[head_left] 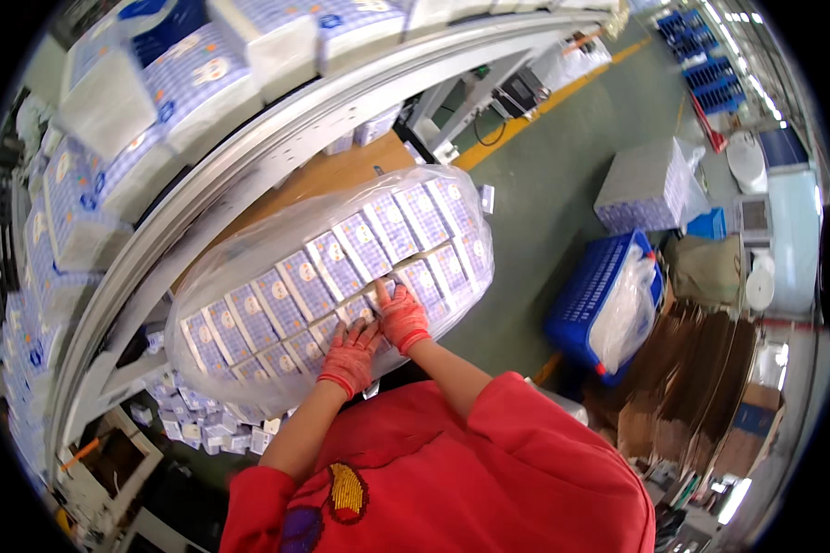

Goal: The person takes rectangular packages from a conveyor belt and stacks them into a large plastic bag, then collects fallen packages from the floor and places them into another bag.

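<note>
Rows of small tissue packs (337,263), checked in lilac and white, lie side by side in a large clear plastic bag (235,263). Both my hands wear thin reddish gloves and rest on the near row. My left hand (350,358) lies palm down with its fingers stretched over the pack tops. To its right, and a little farther away, my right hand (402,319) has its fingers apart, touching a pack near the middle of the row. Part of that pack is hidden under the fingers.
Larger tissue packs (203,83) line a curved-looking metal-edged conveyor (277,120) at the left. Loose small packs (203,419) are heaped below the bag. At right stand a blue basket (576,300) holding plastic film, a checked bundle (646,189) and stacked brown cardboard (692,378).
</note>
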Demonstrator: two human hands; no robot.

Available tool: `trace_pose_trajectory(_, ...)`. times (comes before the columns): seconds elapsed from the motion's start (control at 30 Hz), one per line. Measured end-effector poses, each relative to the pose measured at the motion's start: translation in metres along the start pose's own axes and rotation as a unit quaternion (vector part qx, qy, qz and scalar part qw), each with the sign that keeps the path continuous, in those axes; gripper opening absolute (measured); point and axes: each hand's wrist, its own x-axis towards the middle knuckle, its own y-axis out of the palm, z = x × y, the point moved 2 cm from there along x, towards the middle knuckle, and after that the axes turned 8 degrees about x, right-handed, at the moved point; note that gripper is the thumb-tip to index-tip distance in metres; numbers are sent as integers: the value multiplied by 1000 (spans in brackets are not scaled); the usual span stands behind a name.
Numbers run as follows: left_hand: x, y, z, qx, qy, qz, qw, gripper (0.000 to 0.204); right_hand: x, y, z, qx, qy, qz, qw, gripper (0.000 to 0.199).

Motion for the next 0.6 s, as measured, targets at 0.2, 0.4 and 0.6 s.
trace_pose_trajectory(0.2, 49, -49, 17, -167, -25, -120, 978, 47, 20, -101, -130, 348, -18, -284, 893, 50)
trace_pose_trajectory(0.4, 196, -73, 46, -91, -146, -127, 977, 75, 108, -125, -171, 326, 142, 81, 931, 83)
trace_pose_trajectory(0.6, 253, -91, -16, 70, -212, 100, 970, 89, 130, -92, -191, 533, 19, -55, 844, 40)
